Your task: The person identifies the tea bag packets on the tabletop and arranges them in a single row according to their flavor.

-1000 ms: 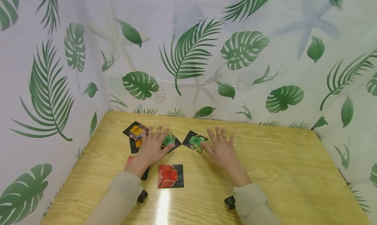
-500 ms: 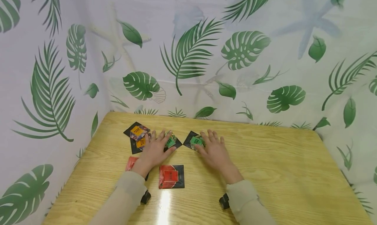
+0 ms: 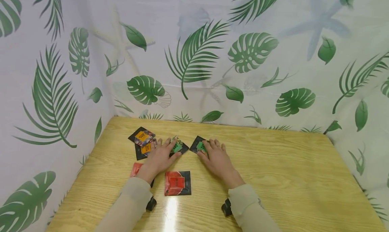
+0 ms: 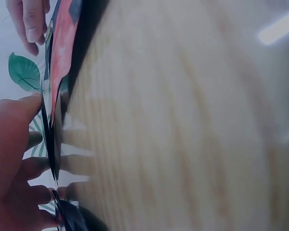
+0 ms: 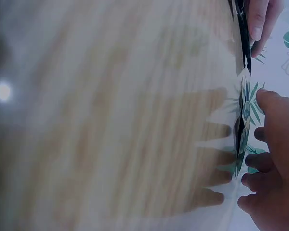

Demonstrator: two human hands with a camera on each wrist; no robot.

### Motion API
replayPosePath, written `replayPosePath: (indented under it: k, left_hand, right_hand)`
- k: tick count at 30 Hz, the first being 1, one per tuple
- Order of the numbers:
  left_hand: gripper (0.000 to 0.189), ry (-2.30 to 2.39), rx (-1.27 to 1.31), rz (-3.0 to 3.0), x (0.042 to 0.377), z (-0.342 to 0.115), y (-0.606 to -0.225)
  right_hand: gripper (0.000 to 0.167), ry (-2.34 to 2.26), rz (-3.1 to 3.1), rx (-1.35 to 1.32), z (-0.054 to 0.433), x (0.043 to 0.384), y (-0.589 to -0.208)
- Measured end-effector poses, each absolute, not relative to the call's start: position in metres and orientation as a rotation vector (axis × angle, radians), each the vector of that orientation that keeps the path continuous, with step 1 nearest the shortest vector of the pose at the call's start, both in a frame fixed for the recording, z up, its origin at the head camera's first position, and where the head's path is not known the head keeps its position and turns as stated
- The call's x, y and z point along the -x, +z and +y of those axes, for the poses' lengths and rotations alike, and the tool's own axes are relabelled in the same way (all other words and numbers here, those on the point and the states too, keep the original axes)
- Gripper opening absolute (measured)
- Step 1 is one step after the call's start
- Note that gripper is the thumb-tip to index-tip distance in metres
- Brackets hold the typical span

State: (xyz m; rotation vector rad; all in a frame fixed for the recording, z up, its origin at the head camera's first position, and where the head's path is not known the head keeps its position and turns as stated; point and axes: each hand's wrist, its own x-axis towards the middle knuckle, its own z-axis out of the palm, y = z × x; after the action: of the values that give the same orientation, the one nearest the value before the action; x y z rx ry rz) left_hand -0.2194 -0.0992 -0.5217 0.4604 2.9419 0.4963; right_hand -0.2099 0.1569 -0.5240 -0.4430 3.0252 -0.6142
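My left hand [image 3: 159,157] lies palm down with its fingers spread, partly over a flat black-and-green packet [image 3: 177,146]. Two black packets with orange labels, an upper one [image 3: 142,136] overlapping a lower one [image 3: 145,150], lie just left of its fingers. To the right, my right hand [image 3: 216,160] reaches over a second black-and-green packet [image 3: 199,145], covering its right part. In the right wrist view that hand's fingers [image 5: 260,162] are extended close above the table beside the packet's edge; whether they touch it I cannot tell. Neither hand grips anything.
A red-and-black packet [image 3: 177,183] lies flat between the forearms. Another red packet [image 3: 135,168] is mostly hidden under the left wrist. The glossy wooden table [image 3: 288,178] meets a leaf-patterned cloth [image 3: 206,63] at its back and sides.
My right hand has moved left and slightly nearer, and now covers more of the right green packet. The left hand has shifted a little to the right. The packets look unmoved.
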Motion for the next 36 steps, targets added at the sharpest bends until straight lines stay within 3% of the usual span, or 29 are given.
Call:
replayPosePath:
  k: [10,26,36]
  left_hand:
    - [0.068,0.461,-0.469,2.950,0.2194,-0.0997,-0.5227]
    - [0.068,0.453,-0.458,2.948,0.2203,-0.0990,-0.5190]
    - [0.068,0.442,-0.450,2.947,0.2201,-0.0992,-0.5192]
  right_hand:
    - [0.051,-0.540,3.062,0.479,0.1557,0.2089,-0.5233]
    - [0.045,-0.450,3.022,0.445,0.1553,0.2121,-0.5168]
    - [0.051,-0.398,3.109,0.528,0.1610,0.2126,-0.5148]
